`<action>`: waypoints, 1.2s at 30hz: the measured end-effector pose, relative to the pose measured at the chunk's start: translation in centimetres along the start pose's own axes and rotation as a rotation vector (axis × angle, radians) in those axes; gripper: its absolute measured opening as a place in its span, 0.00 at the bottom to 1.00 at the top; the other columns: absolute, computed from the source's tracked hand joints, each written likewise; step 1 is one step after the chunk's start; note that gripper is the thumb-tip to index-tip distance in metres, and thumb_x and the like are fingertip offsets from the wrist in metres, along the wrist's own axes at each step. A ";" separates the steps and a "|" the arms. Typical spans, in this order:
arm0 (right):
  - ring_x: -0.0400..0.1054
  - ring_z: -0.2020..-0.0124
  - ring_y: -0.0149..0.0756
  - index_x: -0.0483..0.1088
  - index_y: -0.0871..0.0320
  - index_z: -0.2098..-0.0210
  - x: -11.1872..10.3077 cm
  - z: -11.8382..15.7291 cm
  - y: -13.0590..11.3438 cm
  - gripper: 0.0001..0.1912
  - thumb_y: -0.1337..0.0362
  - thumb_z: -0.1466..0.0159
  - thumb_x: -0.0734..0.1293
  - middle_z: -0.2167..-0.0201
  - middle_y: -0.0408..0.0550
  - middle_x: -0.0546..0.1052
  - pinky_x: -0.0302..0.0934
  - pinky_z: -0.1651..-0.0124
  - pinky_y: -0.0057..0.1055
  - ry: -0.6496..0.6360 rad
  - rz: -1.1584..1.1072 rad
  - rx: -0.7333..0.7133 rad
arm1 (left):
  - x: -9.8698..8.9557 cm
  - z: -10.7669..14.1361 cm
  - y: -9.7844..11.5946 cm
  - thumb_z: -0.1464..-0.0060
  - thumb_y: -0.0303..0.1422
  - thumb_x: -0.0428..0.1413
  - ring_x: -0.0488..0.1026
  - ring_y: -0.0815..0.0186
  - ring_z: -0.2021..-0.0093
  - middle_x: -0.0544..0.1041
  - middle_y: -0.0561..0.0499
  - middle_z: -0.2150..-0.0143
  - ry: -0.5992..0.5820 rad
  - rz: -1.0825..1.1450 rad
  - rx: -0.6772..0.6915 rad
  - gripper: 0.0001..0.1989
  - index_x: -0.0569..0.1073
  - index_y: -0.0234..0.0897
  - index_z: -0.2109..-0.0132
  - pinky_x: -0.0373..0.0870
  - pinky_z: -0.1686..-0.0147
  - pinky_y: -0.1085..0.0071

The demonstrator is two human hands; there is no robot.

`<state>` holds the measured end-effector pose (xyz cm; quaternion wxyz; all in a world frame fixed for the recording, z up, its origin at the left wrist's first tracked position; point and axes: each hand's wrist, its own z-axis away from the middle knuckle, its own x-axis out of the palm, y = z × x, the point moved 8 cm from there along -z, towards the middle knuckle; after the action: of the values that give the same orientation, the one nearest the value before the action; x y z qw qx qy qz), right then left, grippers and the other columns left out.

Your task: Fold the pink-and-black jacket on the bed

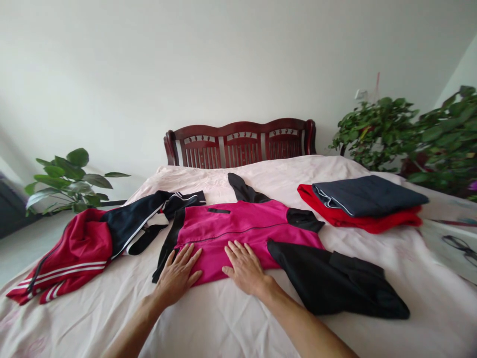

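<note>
A magenta jacket [238, 221] with black sleeves and a dark zip line lies spread sideways on the pale pink bedsheet [208, 323]. My left hand [180, 273] rests flat on its near left part, beside the black hem, fingers spread. Flat on the near edge of the magenta cloth, right of it, is my right hand [244, 266], its fingers also apart. Neither hand grips anything. One black sleeve [346, 281] stretches out to the near right; the other points away toward the headboard.
Left of the jacket lies a crumpled red and navy garment [85, 238] with white stripes. Folded dark grey clothing [368, 195] sits on red cloth [391, 222] at the right. Beyond are a wooden headboard [238, 144], potted plants [70, 174] and, far right, eyeglasses [460, 246].
</note>
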<state>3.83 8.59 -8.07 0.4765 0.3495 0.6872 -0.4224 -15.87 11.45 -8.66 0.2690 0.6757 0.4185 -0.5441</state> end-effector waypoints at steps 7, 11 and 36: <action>0.43 0.28 0.45 0.53 0.63 0.30 -1.7 2.8 6.0 0.34 0.49 0.29 0.54 0.29 0.56 0.51 0.38 0.28 0.46 0.015 0.073 0.082 | -0.6 1.5 -2.0 0.34 0.45 0.42 0.47 0.52 0.27 0.53 0.51 0.26 -0.065 0.071 -0.122 0.27 0.54 0.52 0.30 0.53 0.34 0.45; 0.39 0.27 0.46 0.51 0.67 0.30 -2.1 3.2 6.5 0.35 0.51 0.29 0.56 0.29 0.60 0.48 0.36 0.27 0.46 -0.060 0.073 0.132 | -0.7 2.9 -3.1 0.34 0.45 0.43 0.47 0.51 0.27 0.51 0.46 0.26 -0.048 0.089 -0.195 0.28 0.55 0.51 0.30 0.56 0.36 0.49; 0.75 0.57 0.54 0.75 0.54 0.50 -16.9 22.7 23.7 0.21 0.56 0.32 0.55 0.55 0.59 0.79 0.63 0.60 0.43 0.101 0.242 1.013 | 1.5 5.0 -5.2 0.36 0.43 0.41 0.56 0.49 0.30 0.53 0.42 0.26 -0.003 0.116 -0.348 0.30 0.54 0.46 0.29 0.56 0.36 0.50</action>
<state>37.96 -4.02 -2.20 0.2596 0.6331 0.3737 -0.6263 -22.75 10.39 -10.98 0.4133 0.6412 0.4663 -0.4479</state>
